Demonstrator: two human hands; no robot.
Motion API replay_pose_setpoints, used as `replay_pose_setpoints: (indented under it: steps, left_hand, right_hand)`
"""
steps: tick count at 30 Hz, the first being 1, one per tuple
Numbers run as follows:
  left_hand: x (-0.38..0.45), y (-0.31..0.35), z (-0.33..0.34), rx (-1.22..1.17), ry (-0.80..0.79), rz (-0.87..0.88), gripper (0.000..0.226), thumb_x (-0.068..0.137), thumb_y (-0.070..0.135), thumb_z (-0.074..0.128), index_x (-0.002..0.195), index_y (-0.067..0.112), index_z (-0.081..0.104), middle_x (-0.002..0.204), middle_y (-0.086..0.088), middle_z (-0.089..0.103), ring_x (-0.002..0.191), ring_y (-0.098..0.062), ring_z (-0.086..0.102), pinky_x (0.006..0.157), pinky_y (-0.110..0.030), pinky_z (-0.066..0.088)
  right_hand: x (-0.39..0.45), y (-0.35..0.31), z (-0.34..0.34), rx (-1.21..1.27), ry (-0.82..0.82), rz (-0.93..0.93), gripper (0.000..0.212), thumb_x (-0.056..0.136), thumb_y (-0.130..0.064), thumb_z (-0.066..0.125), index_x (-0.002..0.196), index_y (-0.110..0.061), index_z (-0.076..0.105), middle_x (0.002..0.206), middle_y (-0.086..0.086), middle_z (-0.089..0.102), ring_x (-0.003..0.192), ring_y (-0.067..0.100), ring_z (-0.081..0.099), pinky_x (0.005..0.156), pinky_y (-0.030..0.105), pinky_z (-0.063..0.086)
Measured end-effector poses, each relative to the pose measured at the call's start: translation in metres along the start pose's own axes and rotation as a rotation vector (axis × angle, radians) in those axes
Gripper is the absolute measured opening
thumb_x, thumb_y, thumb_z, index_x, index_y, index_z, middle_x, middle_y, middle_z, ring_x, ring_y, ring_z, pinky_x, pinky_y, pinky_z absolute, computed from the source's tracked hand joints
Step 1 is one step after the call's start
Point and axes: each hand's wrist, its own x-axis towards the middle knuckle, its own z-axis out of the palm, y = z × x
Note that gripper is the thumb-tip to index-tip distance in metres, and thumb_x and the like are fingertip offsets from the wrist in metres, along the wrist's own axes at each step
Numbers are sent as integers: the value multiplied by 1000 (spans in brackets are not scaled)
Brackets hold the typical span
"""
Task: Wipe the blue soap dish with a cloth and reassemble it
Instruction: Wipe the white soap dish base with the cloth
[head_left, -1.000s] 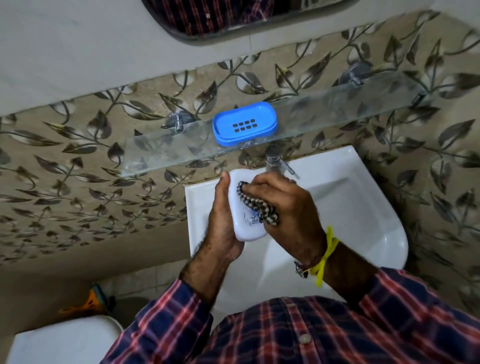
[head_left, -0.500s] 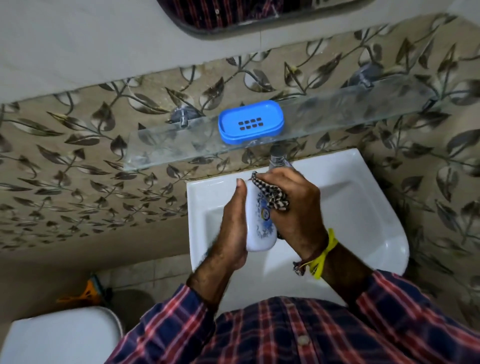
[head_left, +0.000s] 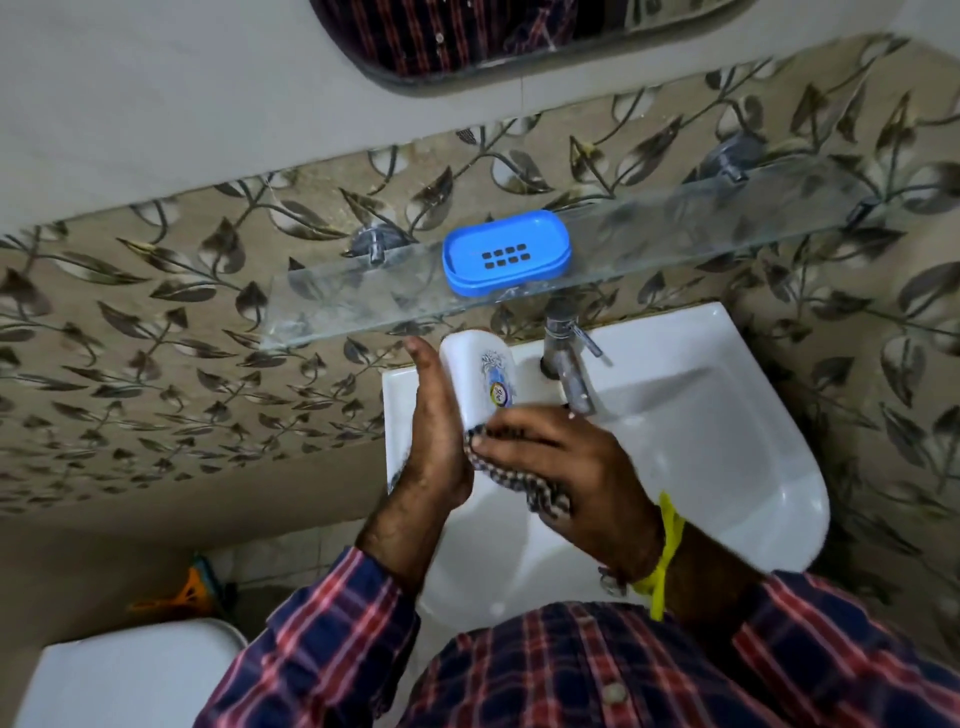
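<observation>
Blue tray (head_left: 506, 253): glossy plastic, a rounded rectangle with a raised rim and two short rows of drain slots in its middle; it lies flat on the shelf, apart from the hands.
Shelf (head_left: 701, 228): clear glass, long and thin, smeared, held to the wall by metal brackets, just above the basin.
White base (head_left: 480, 379): smooth plastic, an oval tub with a small printed motif on its side; it stands on edge over the basin, below the shelf and just left of the tap.
Left hand (head_left: 434, 441): fingers straight and together, palm flat against the base's left side, propping it up.
Right hand (head_left: 563, 467): fingers curled over the cloth, pressing it against the lower end of the base; a yellow band circles the wrist.
Cloth (head_left: 540, 493): soft weave in a dark and pale check, bunched under the right hand, one end hanging below the palm.
Tap (head_left: 566, 358): dull metal, a stubby cylinder with a short lever, mounted on the basin's back edge.
Basin (head_left: 727, 441): white glazed ceramic, square at the wall and rounded at the front.
Wall tiles (head_left: 156, 322): beige, printed with dark leaves on thin stems.
Sleeves (head_left: 322, 634): woven plaid in navy and red.
</observation>
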Motion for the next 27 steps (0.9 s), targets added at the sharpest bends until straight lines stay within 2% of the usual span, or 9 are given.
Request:
replay_pose_setpoints:
  steps: [2,5,7,10,15,17,21,24,27]
  left_hand:
    - [3,0,-4,54,38,18,122,49,97,35,135,14,60,119,-20,72,107,-37,70,85,-43,58]
    - [-6,-12,1,13,-7,-18,116,54,92,44,137,11,57,125,-18,69,114,-34,67,89,-43,57]
    - [-11,-19,6,-24,-97,25,98,70,84,51,131,8,60,120,-10,71,114,-26,66,97,-39,54]
    - [-7,-21,3,176,-98,189,59,80,77,57,105,25,67,100,5,72,98,-15,66,95,-42,50]
    - [-10,-10,3,34,35,248,64,86,52,61,129,5,60,122,-22,69,112,-37,67,95,-44,54]
    - [-9,-9,4,-44,98,202,69,82,54,60,133,7,59,121,-21,67,106,-35,66,89,-43,53]
    - [-3,-6,1,-129,198,268,57,92,50,55,133,10,58,118,-23,64,107,-37,61,96,-54,50]
    - [3,-8,8,-83,332,414,33,101,38,54,120,14,65,103,-6,72,101,-27,68,82,-37,60]
    - [3,-9,16,4,425,499,36,95,45,58,119,17,64,114,-7,72,113,-28,66,98,-44,55]
  right_hand:
    - [-15,5,-1,-72,1,-13,46,79,8,69,120,-13,72,123,8,67,107,30,66,91,37,53]
    - [1,14,-2,-51,127,213,58,61,14,65,113,-9,74,117,9,70,106,29,67,94,31,52]
    - [24,14,-5,-32,182,242,56,61,14,62,111,-7,74,114,10,70,104,28,67,93,36,53]
    - [43,15,-7,-21,161,133,54,66,14,63,115,-7,72,114,8,68,105,24,66,90,36,53]
    - [32,16,6,7,359,344,35,75,8,73,105,-8,77,101,7,75,93,17,70,84,33,57]
    - [21,12,15,17,329,387,38,72,12,75,104,-8,77,100,8,77,92,21,73,86,30,57]
    - [-6,8,17,72,242,393,49,62,13,71,106,-8,77,102,7,78,93,21,74,87,24,54]
    - [-17,5,12,33,113,306,62,50,4,59,107,-8,77,99,7,78,87,24,73,81,25,53]
    - [-21,-1,14,7,-54,146,63,47,5,59,105,-11,77,101,2,78,85,17,69,79,22,50]
